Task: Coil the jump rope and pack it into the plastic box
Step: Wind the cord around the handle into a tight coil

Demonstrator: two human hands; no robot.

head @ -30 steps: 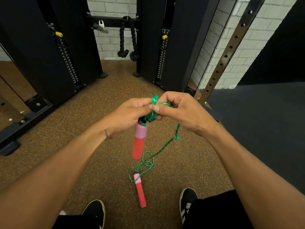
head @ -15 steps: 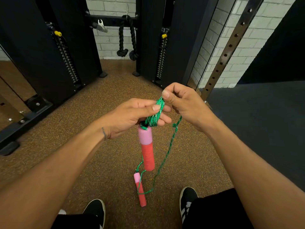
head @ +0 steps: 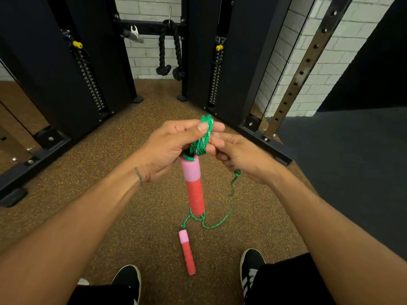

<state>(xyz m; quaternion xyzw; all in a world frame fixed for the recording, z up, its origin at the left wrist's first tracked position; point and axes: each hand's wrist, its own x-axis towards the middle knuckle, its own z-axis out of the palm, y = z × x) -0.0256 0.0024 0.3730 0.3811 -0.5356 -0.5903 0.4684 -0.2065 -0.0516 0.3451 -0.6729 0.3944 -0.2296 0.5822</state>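
Left hand (head: 169, 146) pinches the coiled green rope (head: 202, 139) between thumb and fingers, with 1 pink-and-red handle (head: 193, 186) hanging below it. Right hand (head: 244, 157) grips the loose strand beside the coil; the other handle (head: 187, 253) lies on the floor (head: 110, 172).
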